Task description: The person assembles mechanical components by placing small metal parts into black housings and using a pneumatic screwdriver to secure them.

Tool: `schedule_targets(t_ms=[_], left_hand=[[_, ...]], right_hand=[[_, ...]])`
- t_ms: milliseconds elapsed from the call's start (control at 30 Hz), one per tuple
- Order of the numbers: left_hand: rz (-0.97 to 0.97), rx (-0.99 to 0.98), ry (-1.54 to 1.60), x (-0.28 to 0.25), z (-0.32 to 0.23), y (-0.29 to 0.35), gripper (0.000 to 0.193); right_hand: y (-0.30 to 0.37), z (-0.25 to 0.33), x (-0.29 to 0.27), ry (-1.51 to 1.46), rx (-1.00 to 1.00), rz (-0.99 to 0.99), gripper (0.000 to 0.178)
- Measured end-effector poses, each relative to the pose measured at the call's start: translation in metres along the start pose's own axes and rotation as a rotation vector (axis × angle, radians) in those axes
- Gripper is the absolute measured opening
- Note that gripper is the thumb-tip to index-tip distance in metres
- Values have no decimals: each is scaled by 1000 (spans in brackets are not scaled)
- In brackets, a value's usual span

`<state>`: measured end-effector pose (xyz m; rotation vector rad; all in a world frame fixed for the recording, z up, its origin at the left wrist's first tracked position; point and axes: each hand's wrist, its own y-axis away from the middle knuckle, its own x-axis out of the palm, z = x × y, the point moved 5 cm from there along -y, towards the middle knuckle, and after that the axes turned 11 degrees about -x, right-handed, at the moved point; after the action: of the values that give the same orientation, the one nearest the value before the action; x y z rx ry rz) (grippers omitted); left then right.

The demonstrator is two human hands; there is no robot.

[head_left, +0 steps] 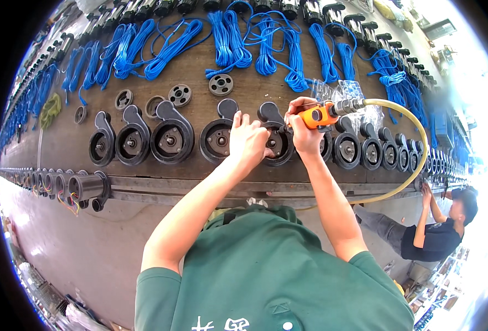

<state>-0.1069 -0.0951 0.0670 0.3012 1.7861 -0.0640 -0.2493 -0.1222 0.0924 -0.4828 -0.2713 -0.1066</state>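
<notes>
Along the broad brown worktop (62, 144) runs a curving row of black, round, spouted housings (171, 141), with grey, holed discs (180, 95) scattered behind, bundled bright-blue cables (220, 41) beyond, and crumpled olive-green cloth (50, 110) out left!

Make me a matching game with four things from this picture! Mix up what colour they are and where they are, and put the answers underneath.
Things
1. Tool
2. Cords
3. Hose
4. Round cases

Colours and places
A. Black, in a row along the table's near side
B. Pale yellow, bending in a big curve
C. Orange, in the right hand
D. Blue, bundled on the table's far side

Pairs: 1-C, 2-D, 3-B, 4-A
</notes>
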Motion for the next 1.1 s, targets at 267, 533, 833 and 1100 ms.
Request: schedule_targets(t_ms=[267, 533, 833, 1100], left_hand=[[-28, 2, -11, 0, -2, 1, 47], [-87, 8, -3, -1, -5, 2, 41], [-38, 30, -124, 0, -9, -1, 41], [-23, 4, -57, -4, -11, 0, 42]], right_hand=[[3, -4, 3, -5, 11, 18, 25], [-2, -10, 4, 41, -27, 36, 25], [-5, -2, 11, 90, -59, 47, 18], [-4, 3, 13, 95, -84, 65, 23]])
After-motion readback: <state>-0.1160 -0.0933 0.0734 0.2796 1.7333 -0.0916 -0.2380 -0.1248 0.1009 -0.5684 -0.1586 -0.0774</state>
